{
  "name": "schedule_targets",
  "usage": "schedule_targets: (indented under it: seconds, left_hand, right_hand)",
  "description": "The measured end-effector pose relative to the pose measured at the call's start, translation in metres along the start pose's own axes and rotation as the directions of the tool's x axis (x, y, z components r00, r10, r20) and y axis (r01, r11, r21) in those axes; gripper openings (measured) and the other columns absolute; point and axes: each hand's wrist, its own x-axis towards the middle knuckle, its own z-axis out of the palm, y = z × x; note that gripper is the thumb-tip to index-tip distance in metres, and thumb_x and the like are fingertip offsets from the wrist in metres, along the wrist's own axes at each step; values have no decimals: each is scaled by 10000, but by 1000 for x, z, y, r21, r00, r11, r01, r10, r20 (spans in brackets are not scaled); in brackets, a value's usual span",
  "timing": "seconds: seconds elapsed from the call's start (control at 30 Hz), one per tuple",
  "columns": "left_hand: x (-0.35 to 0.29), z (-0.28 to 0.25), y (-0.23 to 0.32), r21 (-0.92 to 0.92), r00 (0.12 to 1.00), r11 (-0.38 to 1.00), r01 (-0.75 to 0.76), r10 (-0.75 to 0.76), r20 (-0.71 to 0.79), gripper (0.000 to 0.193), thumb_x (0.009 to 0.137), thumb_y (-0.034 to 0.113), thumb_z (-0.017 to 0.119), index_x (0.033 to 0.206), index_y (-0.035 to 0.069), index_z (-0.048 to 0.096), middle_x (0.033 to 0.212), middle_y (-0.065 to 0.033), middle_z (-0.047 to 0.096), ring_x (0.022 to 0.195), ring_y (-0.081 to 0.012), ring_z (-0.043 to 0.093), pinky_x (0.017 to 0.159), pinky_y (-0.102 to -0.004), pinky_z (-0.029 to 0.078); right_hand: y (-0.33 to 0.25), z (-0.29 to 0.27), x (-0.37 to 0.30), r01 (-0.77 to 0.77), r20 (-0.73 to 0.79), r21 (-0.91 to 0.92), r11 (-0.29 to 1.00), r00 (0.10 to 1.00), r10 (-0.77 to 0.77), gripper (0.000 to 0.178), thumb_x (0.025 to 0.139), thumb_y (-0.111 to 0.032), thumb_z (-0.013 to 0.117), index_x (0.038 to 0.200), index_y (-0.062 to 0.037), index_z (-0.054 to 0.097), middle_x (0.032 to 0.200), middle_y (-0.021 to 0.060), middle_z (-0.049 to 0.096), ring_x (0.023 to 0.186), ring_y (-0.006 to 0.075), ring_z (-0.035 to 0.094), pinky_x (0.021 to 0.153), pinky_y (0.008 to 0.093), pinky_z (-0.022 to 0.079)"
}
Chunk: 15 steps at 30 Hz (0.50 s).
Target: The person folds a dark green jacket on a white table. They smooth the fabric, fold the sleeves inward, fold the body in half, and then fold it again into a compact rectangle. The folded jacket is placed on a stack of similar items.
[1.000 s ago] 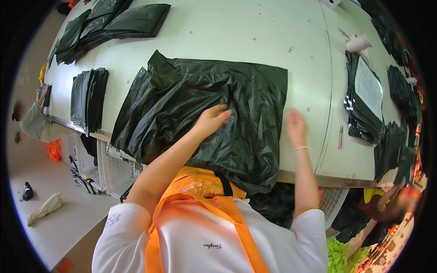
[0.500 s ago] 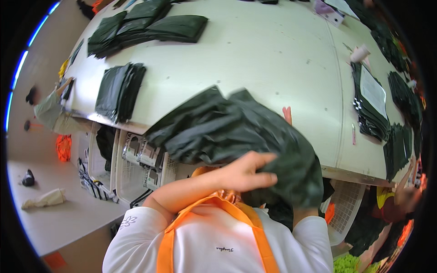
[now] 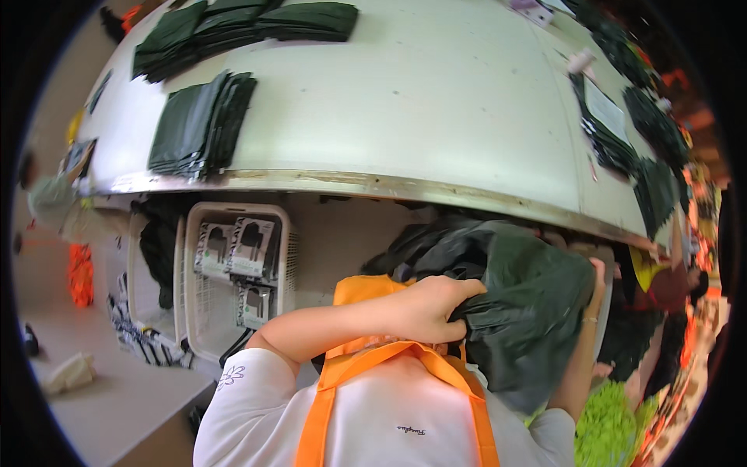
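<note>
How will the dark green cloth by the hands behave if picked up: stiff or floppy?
Likely floppy: the dark green cloth hangs in loose, uneven folds. Probably light for its size, as the fine creases suggest thin material. Perhaps a bit slippery, going by its faint sheen.

There is room across the white table (image 3: 436, 117) midway, a dark stack (image 3: 187, 128) blocking left and probably folded bundles (image 3: 613, 152) right.

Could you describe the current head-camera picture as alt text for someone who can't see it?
Seen from above, a left hand and a right hand are on crumpled dark green material in front of a pale table. Folded dark green stacks lie on it; below its edge, to the left, a white basket holds packages.
</note>
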Motion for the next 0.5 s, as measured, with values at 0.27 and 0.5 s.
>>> schedule_targets:
  seconds: [0.27, 0.5]
  left_hand:
    - [1, 33, -41, 603, 868, 728, -327, 483, -113, 391, 658, 126, 705, 960, 16, 482, 883, -174, 517, 871, -375, 529, 753, -420, 449]
    - [-28, -56, 107, 813, 458, 550, 193, 682, -570, 538, 547, 369, 802, 895, 33, 565, 715, -169, 614, 683, -357, 615, 619, -400, 491]
  right_hand:
    - [-164, -102, -112, 124, 27, -592, 797, 991, -135, 232, 802, 65, 487, 1012, -25, 526, 803, 106, 574, 779, 171, 554, 762, 273, 446]
    - [-279, -96, 54, 225, -76, 326, 918, 974, -212, 331, 962, -215, 455, 1215, -17, 530, 1162, 63, 571, 1080, 127, 529, 969, 290, 406]
